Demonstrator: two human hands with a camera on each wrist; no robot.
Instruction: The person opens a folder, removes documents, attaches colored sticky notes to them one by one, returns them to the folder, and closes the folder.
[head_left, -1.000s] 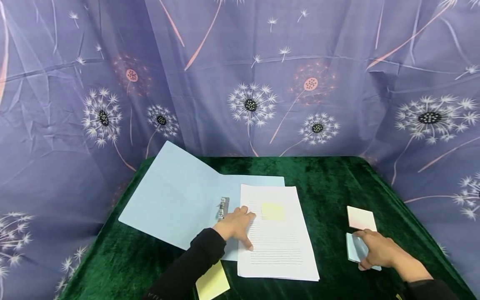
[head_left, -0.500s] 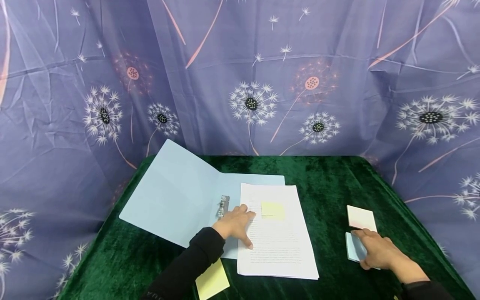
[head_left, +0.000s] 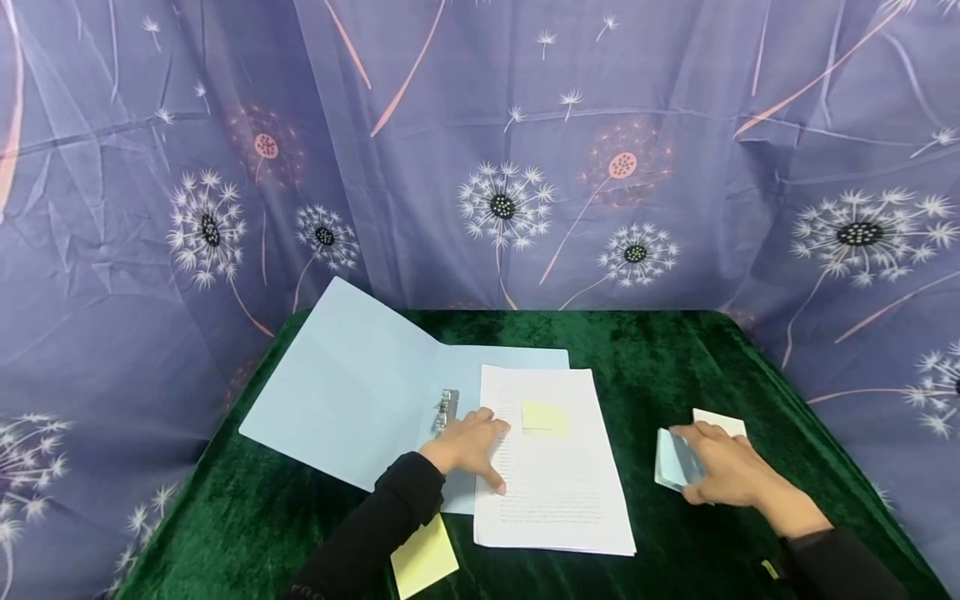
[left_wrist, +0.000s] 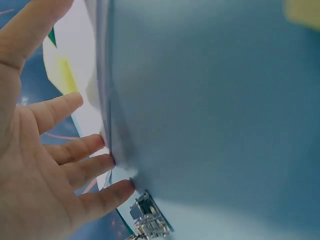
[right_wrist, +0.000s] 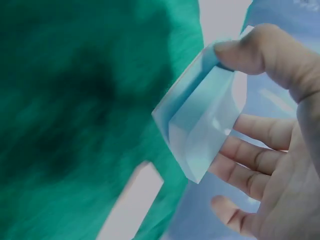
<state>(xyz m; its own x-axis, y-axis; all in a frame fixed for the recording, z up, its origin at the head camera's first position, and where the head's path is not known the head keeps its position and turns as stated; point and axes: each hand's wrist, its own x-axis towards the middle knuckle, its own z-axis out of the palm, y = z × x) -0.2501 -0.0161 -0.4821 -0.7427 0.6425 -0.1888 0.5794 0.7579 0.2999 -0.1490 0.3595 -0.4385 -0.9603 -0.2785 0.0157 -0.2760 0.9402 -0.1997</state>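
My right hand (head_left: 731, 468) pinches a light blue sticky note pad (head_left: 669, 460) at the right side of the table. In the right wrist view the thumb lies on one side of the pad (right_wrist: 202, 120) and fingers on the other. My left hand (head_left: 467, 446) rests on the left edge of a stack of printed paper (head_left: 555, 504), fingers spread. A yellow sticky note (head_left: 545, 418) lies on the top sheet. Under the stack is an opened light blue folder (head_left: 337, 383), whose metal clip (head_left: 446, 408) shows beside my left hand.
A whitish-pink sticky note pad (head_left: 722, 422) lies behind my right hand, partly hidden. Near the front edge, a yellow pad (head_left: 424, 562) is partly covered by my left sleeve. Green velvet cloth (head_left: 637, 342) covers the table, with a patterned purple curtain (head_left: 420, 192) behind.
My right hand has lifted the blue sticky note pad and shifted it left, covering more of the pale pad. The left hand stays on the paper stack.
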